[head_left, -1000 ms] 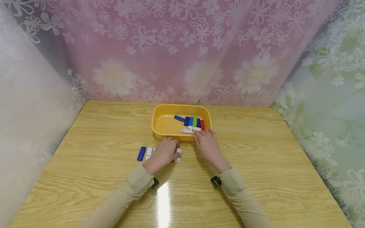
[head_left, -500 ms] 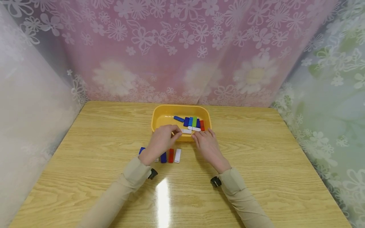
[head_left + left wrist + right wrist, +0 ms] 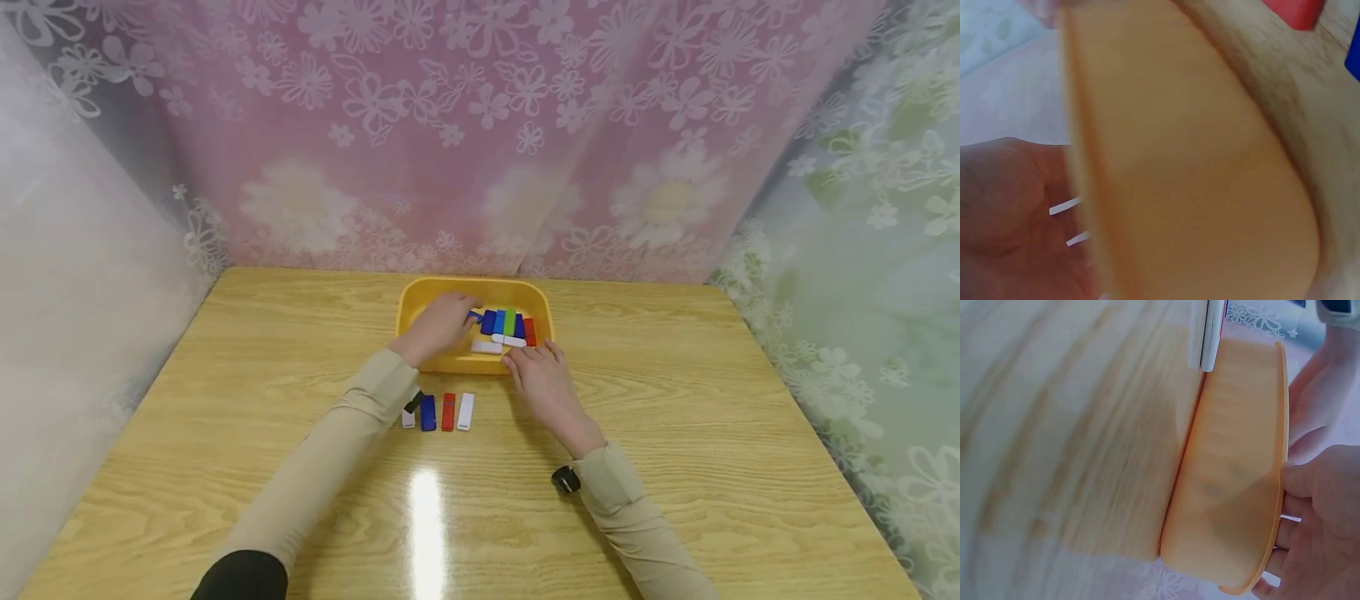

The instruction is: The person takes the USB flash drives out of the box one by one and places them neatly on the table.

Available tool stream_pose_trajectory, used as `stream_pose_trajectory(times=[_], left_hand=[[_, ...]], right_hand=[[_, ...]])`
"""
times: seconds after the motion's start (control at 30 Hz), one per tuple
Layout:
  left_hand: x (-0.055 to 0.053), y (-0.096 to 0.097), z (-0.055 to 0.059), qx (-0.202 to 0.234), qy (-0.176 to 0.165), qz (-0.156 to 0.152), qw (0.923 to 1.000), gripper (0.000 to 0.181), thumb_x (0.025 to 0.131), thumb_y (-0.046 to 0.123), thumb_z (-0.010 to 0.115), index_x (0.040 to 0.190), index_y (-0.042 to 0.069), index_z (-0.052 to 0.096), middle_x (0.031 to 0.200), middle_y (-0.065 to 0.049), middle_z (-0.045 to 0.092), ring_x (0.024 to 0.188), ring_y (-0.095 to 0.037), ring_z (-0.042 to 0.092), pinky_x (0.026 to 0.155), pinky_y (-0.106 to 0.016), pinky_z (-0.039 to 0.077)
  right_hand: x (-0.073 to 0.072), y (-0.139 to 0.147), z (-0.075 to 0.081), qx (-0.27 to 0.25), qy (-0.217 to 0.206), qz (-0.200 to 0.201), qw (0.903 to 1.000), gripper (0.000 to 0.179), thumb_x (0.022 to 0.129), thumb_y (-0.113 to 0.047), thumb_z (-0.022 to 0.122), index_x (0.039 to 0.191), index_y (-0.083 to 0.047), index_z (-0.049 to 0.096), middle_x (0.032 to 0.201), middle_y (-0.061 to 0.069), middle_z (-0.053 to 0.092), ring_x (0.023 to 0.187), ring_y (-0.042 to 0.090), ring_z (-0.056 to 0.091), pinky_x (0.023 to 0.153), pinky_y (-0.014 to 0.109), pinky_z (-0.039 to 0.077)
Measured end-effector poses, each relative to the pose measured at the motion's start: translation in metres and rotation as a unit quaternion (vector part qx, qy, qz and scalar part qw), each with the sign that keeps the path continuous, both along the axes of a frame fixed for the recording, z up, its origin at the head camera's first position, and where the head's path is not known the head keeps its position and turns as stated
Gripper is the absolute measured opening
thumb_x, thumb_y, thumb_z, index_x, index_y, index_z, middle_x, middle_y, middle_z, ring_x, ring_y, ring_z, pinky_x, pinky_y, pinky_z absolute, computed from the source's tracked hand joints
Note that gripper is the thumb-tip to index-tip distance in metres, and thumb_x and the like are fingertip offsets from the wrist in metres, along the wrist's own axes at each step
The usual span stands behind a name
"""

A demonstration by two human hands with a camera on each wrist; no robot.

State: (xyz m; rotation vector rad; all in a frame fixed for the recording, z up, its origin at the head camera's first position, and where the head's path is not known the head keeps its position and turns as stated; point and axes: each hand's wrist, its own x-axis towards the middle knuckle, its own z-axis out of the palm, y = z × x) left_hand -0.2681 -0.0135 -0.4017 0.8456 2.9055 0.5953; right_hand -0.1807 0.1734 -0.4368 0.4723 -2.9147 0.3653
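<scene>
My left hand (image 3: 441, 323) reaches into the yellow plastic tub (image 3: 408, 293), its thumb and fingers about a small flat blue stick (image 3: 474, 317). Part of that stick is hidden, and I cannot tell whether the fingers pinch it. In the left wrist view the tub wall (image 3: 1197, 150) hides most of the left fingers, while the palm (image 3: 1004, 206) shows. My right hand (image 3: 546, 387) holds the tub's near right corner, fingers curled over the rim (image 3: 1282, 437). Inside the tub lie a green stick (image 3: 510, 322), a red one (image 3: 529, 331) and several blue and white ones.
In front of the tub, a blue stick (image 3: 428, 413), a red stick (image 3: 448, 412) and a white stick (image 3: 466, 412) lie in a row on the wooden table (image 3: 600, 533). The left forearm covers the row's left end. A pink flowered curtain (image 3: 465, 192) hangs behind.
My left hand has moved from the row on the table, up over the near rim and into the tub to the blue stick. The right hand has stayed at the tub's corner.
</scene>
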Motion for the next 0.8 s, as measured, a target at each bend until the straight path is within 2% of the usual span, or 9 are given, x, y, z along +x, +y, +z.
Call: stream_pose_trajectory(times=[0.17, 0.37, 0.6, 0.8], left_hand=[[-0.011, 0.008, -0.014, -0.026, -0.032, -0.016, 0.9990, 0.040, 0.106, 0.011, 0.053, 0.143, -0.002, 0.053, 0.146, -0.019, 0.054, 0.138, -0.034, 0.048, 0.118, -0.044, 0.034], [-0.015, 0.012, -0.017, -0.050, -0.035, -0.008, 0.9981, 0.039, 0.106, 0.008, 0.050, 0.143, -0.002, 0.054, 0.143, -0.019, 0.057, 0.134, -0.034, 0.052, 0.115, -0.043, 0.038], [-0.017, 0.006, -0.019, -0.056, -0.032, 0.016, 0.9978, 0.024, 0.100, -0.001, 0.055, 0.120, -0.001, 0.069, 0.121, -0.016, 0.067, 0.116, -0.030, 0.062, 0.101, -0.039, 0.051], [-0.019, 0.000, -0.018, -0.086, -0.024, 0.045, 0.9950, 0.010, 0.091, 0.005, 0.074, 0.100, 0.003, 0.073, 0.106, -0.012, 0.071, 0.099, -0.027, 0.067, 0.086, -0.039, 0.056]], right_hand=[[0.000, 0.000, 0.000, -0.004, 0.002, 0.001, 1.0000, 0.027, 0.108, -0.026, 0.049, 0.110, -0.008, 0.069, 0.115, 0.011, 0.073, 0.114, 0.034, 0.062, 0.118, 0.056, 0.027], [0.001, 0.000, -0.001, -0.009, 0.019, 0.002, 0.9998, 0.024, 0.108, -0.024, 0.050, 0.107, -0.008, 0.069, 0.112, 0.010, 0.073, 0.111, 0.033, 0.063, 0.117, 0.057, 0.028], [0.003, 0.000, 0.000, -0.008, 0.022, 0.004, 0.9997, 0.025, 0.108, -0.023, 0.050, 0.107, -0.007, 0.068, 0.110, 0.011, 0.073, 0.113, 0.033, 0.063, 0.118, 0.057, 0.027], [0.003, 0.001, 0.000, -0.005, 0.012, -0.001, 0.9999, 0.026, 0.108, -0.024, 0.050, 0.110, -0.006, 0.068, 0.112, 0.011, 0.073, 0.115, 0.034, 0.062, 0.118, 0.057, 0.026]])
